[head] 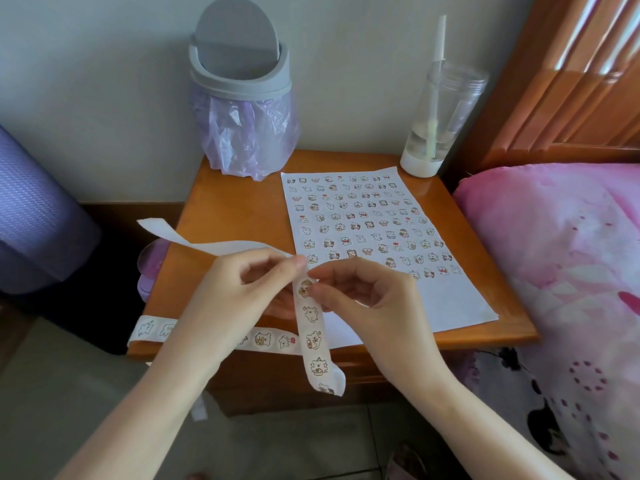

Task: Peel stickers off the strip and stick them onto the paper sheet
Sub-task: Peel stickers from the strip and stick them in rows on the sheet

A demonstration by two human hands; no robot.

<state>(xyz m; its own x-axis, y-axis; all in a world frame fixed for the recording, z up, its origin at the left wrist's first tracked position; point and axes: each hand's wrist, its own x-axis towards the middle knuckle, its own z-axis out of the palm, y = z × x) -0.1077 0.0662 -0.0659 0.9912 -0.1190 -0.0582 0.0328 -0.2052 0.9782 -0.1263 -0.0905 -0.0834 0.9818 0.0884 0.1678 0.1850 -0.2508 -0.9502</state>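
A long white sticker strip (pixel 313 336) printed with small cartoon animals hangs in front of the wooden bedside table (pixel 228 199). My left hand (pixel 239 285) pinches the strip at its bend, with the bare used backing trailing off to the left. My right hand (pixel 363 292) pinches at the topmost sticker (pixel 305 287) on the strip with thumb and forefinger. The white paper sheet (pixel 450 299) lies on the table behind my hands, most of it covered with rows of stuck stickers; its near part is bare.
A grey swing-lid bin (pixel 239 67) with a purple liner stands at the table's back left. A clear tumbler (pixel 440 116) with a straw stands at the back right. A pink-covered bed (pixel 561 271) borders the right; a purple rolled mat (pixel 31 216) stands left.
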